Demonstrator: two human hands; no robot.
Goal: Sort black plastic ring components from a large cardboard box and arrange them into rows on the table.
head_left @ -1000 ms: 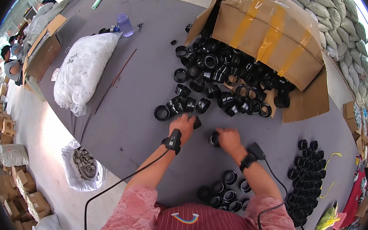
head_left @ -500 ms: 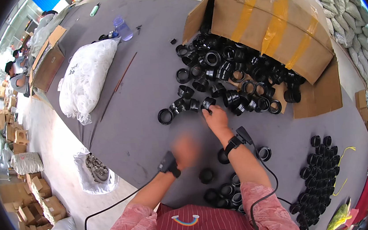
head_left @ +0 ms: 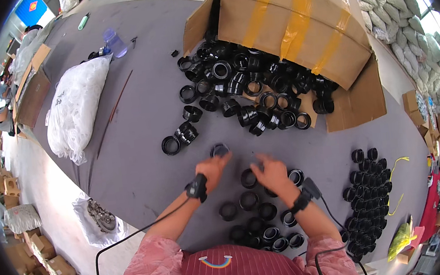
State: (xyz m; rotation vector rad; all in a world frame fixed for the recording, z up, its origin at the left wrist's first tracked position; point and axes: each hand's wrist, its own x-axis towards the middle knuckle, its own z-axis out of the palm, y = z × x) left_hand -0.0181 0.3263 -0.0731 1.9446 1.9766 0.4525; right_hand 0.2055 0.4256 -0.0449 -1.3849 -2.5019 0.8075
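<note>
Fingers of my left hand (head_left: 212, 171) are closed at a black ring (head_left: 219, 150), just in front of the loose heap; part of the ring is hidden behind them. My right hand (head_left: 275, 175) has its fingers apart and nothing between them. Its thumb is close to another black ring (head_left: 248, 178) on the grey table. Toward my body, several black rings (head_left: 249, 201) stand in a loose group. Beyond my hands, a heap of black rings (head_left: 236, 85) spills from an overturned cardboard box (head_left: 294, 29).
Neat rows of black rings (head_left: 368, 192) stand at the right. On the left lie a white plastic bag (head_left: 79, 106) and a thin brown rod (head_left: 115, 106). A clear bottle (head_left: 114, 43) is at the far left. Black cables run from both wrists.
My right hand has come back from the heap toward me, and a ring now stands by its thumb. My left hand has moved forward to another ring. The view has shifted.
</note>
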